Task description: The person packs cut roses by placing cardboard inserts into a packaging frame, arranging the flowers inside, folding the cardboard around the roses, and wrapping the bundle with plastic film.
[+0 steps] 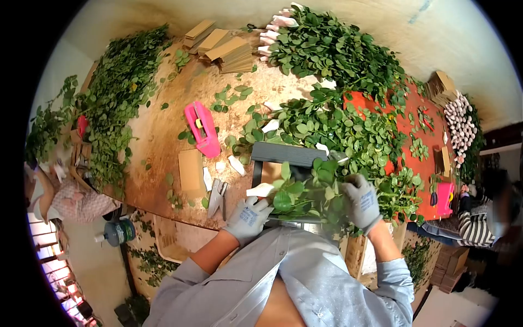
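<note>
My left hand (249, 218), in a grey glove, lies by a white-wrapped flower head (260, 190), fingers bent; what they grip is unclear. Over the stems at the right of a black frame (289, 152), my right hand (362, 203), also gloved, has its fingers curled at the leaves; whether it holds a stem is hidden. A leafy rose stem (294, 200) lies across the frame between both hands. Left of the frame are a grey stapler (217, 199), a cardboard piece (192, 173) and a pink tape dispenser (202, 131).
Leafy stems (338, 49) with wrapped heads are piled at the back, and more foliage (117, 103) lies left. Cardboard stacks (229, 52) stand on the wooden table (163, 131). A person in a striped sleeve (475, 229) is at the right; another person's arm (46, 191) shows left.
</note>
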`<move>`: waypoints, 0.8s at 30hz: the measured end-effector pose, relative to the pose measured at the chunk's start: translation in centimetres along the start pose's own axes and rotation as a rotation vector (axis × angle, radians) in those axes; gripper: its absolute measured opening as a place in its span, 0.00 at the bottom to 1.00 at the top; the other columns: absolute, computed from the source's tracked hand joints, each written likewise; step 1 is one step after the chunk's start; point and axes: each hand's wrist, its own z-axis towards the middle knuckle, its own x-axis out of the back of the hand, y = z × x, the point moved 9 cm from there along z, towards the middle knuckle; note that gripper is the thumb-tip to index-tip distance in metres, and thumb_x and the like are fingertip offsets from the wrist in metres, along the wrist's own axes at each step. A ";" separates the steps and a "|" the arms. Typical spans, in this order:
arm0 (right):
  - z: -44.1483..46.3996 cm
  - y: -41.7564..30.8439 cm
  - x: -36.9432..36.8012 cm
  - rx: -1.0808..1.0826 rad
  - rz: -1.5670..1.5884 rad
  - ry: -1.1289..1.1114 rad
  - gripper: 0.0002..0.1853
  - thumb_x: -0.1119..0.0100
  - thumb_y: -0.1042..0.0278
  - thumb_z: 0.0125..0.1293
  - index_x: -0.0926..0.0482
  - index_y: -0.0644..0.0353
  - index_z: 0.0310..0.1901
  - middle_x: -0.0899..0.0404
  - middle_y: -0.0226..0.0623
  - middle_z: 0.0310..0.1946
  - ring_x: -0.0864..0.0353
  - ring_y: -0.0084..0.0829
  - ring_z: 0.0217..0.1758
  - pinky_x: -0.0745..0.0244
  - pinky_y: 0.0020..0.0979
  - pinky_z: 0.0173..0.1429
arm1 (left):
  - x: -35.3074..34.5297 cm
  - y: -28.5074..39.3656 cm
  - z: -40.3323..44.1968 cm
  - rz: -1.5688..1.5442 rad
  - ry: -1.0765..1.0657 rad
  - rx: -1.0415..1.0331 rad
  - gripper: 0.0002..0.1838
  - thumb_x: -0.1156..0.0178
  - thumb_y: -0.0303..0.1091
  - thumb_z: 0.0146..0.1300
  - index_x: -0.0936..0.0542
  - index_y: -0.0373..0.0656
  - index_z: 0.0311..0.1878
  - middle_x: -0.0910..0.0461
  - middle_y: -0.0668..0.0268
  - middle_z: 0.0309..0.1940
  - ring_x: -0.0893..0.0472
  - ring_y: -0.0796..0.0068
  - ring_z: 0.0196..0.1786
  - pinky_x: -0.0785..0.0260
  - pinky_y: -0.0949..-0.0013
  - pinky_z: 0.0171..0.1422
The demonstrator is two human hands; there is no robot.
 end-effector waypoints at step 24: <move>-0.1 3.1 -7.7 -0.110 -0.568 -0.524 0.15 0.45 0.67 0.68 0.19 0.53 0.55 0.18 0.41 0.49 0.17 0.42 0.52 0.19 0.43 0.47 | 0.8 0.4 0.3 -0.002 0.051 0.033 0.24 0.36 0.32 0.57 0.17 0.43 0.60 0.23 0.66 0.71 0.23 0.61 0.56 0.26 0.59 0.58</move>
